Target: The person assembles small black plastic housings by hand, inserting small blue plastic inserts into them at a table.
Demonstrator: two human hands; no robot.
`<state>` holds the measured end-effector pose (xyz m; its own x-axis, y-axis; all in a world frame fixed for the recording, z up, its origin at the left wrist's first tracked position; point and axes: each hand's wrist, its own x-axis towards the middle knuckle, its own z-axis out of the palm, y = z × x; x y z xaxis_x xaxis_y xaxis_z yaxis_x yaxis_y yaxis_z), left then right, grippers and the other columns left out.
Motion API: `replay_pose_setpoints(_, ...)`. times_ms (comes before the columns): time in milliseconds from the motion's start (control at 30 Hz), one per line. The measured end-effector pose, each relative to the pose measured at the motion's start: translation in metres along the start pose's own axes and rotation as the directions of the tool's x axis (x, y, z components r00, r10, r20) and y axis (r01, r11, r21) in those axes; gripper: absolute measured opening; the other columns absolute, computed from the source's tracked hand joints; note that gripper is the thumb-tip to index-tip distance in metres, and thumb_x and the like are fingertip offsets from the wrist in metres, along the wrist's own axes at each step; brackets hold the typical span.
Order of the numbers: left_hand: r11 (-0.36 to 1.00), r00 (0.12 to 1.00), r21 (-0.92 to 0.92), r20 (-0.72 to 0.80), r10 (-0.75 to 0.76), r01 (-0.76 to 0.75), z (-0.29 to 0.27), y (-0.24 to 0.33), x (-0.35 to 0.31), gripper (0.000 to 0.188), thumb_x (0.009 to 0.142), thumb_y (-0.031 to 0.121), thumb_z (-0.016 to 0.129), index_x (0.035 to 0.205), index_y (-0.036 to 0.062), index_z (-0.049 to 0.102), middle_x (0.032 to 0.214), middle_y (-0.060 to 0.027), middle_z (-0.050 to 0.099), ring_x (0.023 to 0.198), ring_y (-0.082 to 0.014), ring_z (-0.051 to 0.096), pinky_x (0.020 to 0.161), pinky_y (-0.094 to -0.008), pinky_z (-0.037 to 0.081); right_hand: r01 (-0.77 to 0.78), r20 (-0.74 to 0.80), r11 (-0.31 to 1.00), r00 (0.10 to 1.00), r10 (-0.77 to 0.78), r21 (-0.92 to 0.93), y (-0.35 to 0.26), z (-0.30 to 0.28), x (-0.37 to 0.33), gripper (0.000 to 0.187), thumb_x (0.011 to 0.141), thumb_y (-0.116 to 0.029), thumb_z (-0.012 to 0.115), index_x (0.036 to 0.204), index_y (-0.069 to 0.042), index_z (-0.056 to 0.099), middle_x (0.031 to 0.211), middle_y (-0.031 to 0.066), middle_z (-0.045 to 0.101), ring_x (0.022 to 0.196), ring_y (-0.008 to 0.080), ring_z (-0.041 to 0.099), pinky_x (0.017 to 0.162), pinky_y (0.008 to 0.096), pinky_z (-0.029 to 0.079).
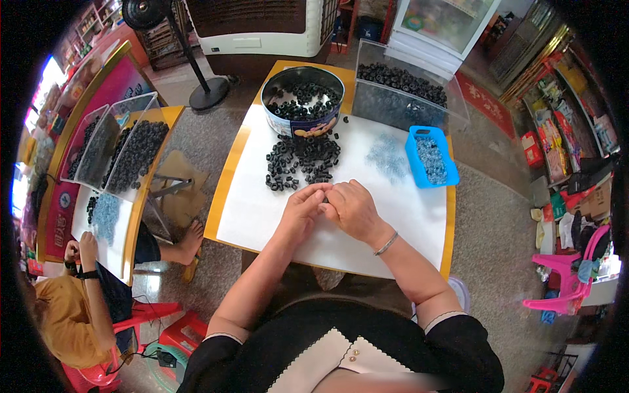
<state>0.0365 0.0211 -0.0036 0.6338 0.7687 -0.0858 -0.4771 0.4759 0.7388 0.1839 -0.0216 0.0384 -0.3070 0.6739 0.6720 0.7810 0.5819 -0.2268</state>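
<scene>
- Co-worker (72, 321) in a mustard top sits at a side desk (118, 245), both hands raised at its edge.
- Clear bins (134, 99) of black pieces stand on that desk, above a spread of light blue ones.
- On the main desk (228, 171), a round tin (280, 123) holds many black pieces; a loose black heap (301, 160) lies just below it.
- Left hand (301, 208): its grip pinches a small dark piece (325, 200), mostly covered, over the white sheet (249, 223) near the heap.
- Right hand (356, 211): fingers bent, meeting the left at that piece; I cannot tell whether this grip grasps anything.
- Pale blue pieces (386, 157) lie scattered beyond it.
- A clear tub (393, 108) holds more black pieces.
- A blue basket (452, 173) contains pale blue pieces.
</scene>
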Motion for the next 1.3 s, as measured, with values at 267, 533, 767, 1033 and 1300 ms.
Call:
replay_pose_setpoints(267,0.993,0.997,-0.108,0.064,-0.047,0.053,-0.004,0.002,0.001,0.039,0.087,0.024,0.061,0.114,-0.0042,0.054,0.101,-0.0072,0.062,0.084,-0.0115,0.061,0.079,-0.0243,0.049,-0.036,0.022,0.999,0.999,0.037,-0.032,-0.005,-0.007,0.008,0.011,0.073,-0.014,0.062,0.08,-0.006,0.057,0.078,0.006,0.049,0.072,0.0215,0.05,0.065,0.0334,0.04)
replay_pose_setpoints(533,0.986,0.988,-0.099,0.09,-0.125,0.134,-0.005,0.01,0.002,0.042,0.085,0.02,0.062,0.118,-0.0049,0.051,0.099,-0.008,0.063,0.084,-0.0129,0.063,0.079,-0.026,0.051,-0.035,-0.015,0.999,0.999,0.035,0.038,0.0,-0.008,0.008,0.012,0.069,-0.01,0.065,0.079,-0.006,0.059,0.082,0.0064,0.048,0.078,0.0237,0.049,0.068,0.0355,0.04)
replay_pose_setpoints(767,0.99,0.992,-0.116,0.113,-0.064,0.077,0.001,0.011,0.001,0.043,0.085,0.017,0.062,0.12,-0.0051,0.05,0.108,-0.0091,0.06,0.091,-0.0137,0.062,0.082,-0.0253,0.05,-0.093,0.035,0.975,0.996,0.088,0.2,0.007,-0.005,0.005,0.029,0.069,-0.011,0.068,0.097,-0.006,0.062,0.091,0.0082,0.051,0.084,0.0266,0.05,0.076,0.0368,0.043)
replay_pose_setpoints(1033,0.982,0.997,-0.18,0.057,-0.055,0.064,-0.003,0.008,0.003,0.035,0.086,0.015,0.061,0.114,-0.0035,0.055,0.109,-0.0096,0.06,0.095,-0.0147,0.059,0.083,-0.0272,0.049,-0.207,0.111,0.907,0.978,0.178,0.367,0.006,-0.013,0.008,0.032,0.074,-0.013,0.066,0.105,-0.006,0.061,0.098,0.0094,0.05,0.091,0.0255,0.047,0.08,0.0342,0.043)
replay_pose_setpoints(1300,0.997,0.998,-0.075,0.059,-0.02,0.024,-0.006,-0.002,0.005,0.027,0.089,0.014,0.057,0.112,-0.0008,0.058,0.104,-0.0054,0.061,0.089,-0.0114,0.057,0.079,-0.0248,0.047,-0.244,0.14,0.9,0.968,0.206,0.361,0.007,-0.006,0.004,0.033,0.077,-0.013,0.065,0.109,-0.004,0.06,0.107,0.01,0.05,0.096,0.0238,0.048,0.083,0.0317,0.043)
